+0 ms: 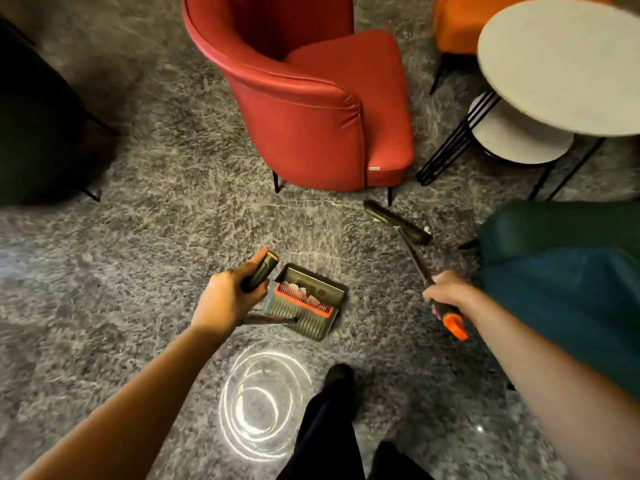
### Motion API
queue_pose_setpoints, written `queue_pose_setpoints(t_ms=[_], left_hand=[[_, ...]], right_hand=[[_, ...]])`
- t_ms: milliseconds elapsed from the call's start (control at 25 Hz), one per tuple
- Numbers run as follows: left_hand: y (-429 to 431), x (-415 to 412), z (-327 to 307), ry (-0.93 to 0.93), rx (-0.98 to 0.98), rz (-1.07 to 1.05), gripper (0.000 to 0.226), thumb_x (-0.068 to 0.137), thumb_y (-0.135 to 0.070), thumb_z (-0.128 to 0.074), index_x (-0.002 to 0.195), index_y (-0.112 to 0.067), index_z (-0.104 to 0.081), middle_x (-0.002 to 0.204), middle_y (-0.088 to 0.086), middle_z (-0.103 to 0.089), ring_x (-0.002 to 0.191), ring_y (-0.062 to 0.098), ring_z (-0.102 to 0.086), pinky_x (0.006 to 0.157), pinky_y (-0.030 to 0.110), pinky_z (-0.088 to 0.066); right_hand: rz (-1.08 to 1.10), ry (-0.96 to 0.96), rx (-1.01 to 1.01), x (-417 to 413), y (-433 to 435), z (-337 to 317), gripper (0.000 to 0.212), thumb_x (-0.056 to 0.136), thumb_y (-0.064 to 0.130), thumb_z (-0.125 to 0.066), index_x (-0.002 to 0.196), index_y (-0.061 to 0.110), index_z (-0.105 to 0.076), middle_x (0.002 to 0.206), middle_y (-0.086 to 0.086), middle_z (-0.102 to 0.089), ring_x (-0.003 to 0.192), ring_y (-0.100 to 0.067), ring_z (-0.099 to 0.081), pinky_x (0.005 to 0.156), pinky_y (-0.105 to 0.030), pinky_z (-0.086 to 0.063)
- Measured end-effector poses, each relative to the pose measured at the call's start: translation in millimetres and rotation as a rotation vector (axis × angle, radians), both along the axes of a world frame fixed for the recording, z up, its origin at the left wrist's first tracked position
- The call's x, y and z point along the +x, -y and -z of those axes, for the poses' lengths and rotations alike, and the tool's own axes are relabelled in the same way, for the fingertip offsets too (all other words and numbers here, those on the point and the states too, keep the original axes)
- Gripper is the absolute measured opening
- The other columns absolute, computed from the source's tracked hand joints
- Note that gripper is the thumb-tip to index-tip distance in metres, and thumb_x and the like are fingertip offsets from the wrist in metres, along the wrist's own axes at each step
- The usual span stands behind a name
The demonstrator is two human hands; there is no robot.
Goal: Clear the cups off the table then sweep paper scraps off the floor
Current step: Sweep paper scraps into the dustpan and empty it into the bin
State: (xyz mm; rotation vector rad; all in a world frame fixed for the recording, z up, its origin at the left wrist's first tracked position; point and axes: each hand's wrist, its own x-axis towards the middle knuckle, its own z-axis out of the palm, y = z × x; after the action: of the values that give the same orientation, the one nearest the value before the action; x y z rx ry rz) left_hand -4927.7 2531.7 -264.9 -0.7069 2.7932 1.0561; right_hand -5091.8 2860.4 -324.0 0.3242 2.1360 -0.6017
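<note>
A: Which step is in hand?
B: Sweeping, by judgement. What shows of the table (561,64) carries no cups, and the person stands over the floor (156,220) holding both tools.

A: Hands?
B: They are well apart, each clamped on its own tool. The left hand (230,299) is curled round the dustpan handle (260,272), thumb laid along the top, arm reaching down and forward. The right hand (448,292) grips the broom (415,261) just above its orange end, arm stretched out to the right, shaft slanting away to the broom head (398,223).

A: Where are the scraps?
B: Pale paper scraps (299,291) lie inside the dustpan (304,301), behind its orange comb. The pan sits low between the hands. The broom head is near the front leg of the red chair (311,116), apart from the pan. There is a pale fleck at the head's end, too small to tell whether it is a scrap.

A: Next move?
B: Probably drawing the head back toward the pan. That calls for the left hand holding the pan steady and its lip flat on the floor.
</note>
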Motion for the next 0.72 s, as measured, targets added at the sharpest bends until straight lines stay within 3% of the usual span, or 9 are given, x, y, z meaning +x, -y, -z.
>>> queue_pose_setpoints(t_ms=[120, 200, 320, 440, 520, 640, 720], left_hand=[[-6, -1, -4, -0.028, 0.014, 0.067, 0.054, 0.082, -0.019, -0.072, 0.132, -0.031, -0.055, 0.096, -0.001, -0.072, 0.070, 0.003, -0.063, 0.062, 0.027, -0.052], [-16, 1, -6, -0.016, 0.033, 0.095, 0.053, 0.082, -0.018, -0.071, 0.131, -0.030, -0.055, 0.093, 0.001, -0.072, 0.063, 0.001, -0.063, 0.058, 0.025, -0.051], [-33, 10, -8, -0.007, 0.021, 0.155, 0.049, 0.083, -0.018, -0.071, 0.129, -0.027, -0.058, 0.076, -0.004, -0.064, 0.053, -0.010, -0.056, 0.046, 0.007, -0.036], [-48, 23, -8, -0.012, -0.003, 0.199, 0.047, 0.084, -0.019, -0.070, 0.129, -0.023, -0.058, 0.080, -0.001, -0.065, 0.072, 0.012, -0.066, 0.052, 0.009, -0.038], [-54, 32, -6, 0.003, -0.022, 0.226, 0.050, 0.084, -0.020, -0.070, 0.132, -0.024, -0.056, 0.089, 0.005, -0.070, 0.079, 0.021, -0.068, 0.062, 0.022, -0.046], [-59, 35, -7, -0.011, -0.051, 0.290, 0.054, 0.083, -0.018, -0.070, 0.133, -0.030, -0.053, 0.080, 0.001, -0.069, 0.064, 0.016, -0.063, 0.059, 0.030, -0.049], [-61, 31, -12, -0.025, -0.065, 0.326, 0.057, 0.083, -0.016, -0.071, 0.133, -0.033, -0.052, 0.072, -0.006, -0.063, 0.056, 0.005, -0.055, 0.053, 0.018, -0.043]], right_hand=[[-0.039, 0.028, -0.001, 13, -17, -5, 0.039, 0.083, -0.007, -0.048, 0.122, -0.003, -0.044, 0.064, -0.016, -0.049, 0.036, -0.020, -0.051, 0.030, -0.017, -0.037], [-0.064, 0.035, 0.029, 24, -29, -15, 0.045, 0.083, -0.005, -0.050, 0.127, -0.005, -0.045, 0.062, -0.016, -0.052, 0.039, -0.021, -0.051, 0.034, -0.021, -0.040], [-0.129, 0.030, 0.081, 57, -53, -31, 0.051, 0.083, -0.001, -0.052, 0.133, 0.000, -0.044, 0.061, -0.014, -0.054, 0.032, -0.017, -0.051, 0.034, -0.021, -0.041], [-0.104, 0.008, 0.022, 99, -90, -45, 0.057, 0.082, -0.002, -0.054, 0.137, 0.005, -0.043, 0.056, -0.011, -0.055, 0.038, -0.017, -0.051, 0.033, -0.020, -0.040], [0.017, -0.018, -0.057, 124, -113, -51, 0.066, 0.080, -0.006, -0.057, 0.142, 0.009, -0.039, 0.051, -0.011, -0.055, 0.032, -0.014, -0.049, 0.032, -0.018, -0.039], [0.161, -0.046, -0.127, 147, -128, -61, 0.061, 0.080, -0.007, -0.058, 0.138, 0.007, -0.045, 0.050, -0.011, -0.055, 0.029, -0.012, -0.049, 0.033, -0.018, -0.039], [0.240, -0.082, -0.146, 154, -133, -67, 0.049, 0.079, -0.007, -0.059, 0.127, 0.002, -0.054, 0.049, -0.012, -0.055, 0.032, -0.015, -0.050, 0.033, -0.019, -0.040]])
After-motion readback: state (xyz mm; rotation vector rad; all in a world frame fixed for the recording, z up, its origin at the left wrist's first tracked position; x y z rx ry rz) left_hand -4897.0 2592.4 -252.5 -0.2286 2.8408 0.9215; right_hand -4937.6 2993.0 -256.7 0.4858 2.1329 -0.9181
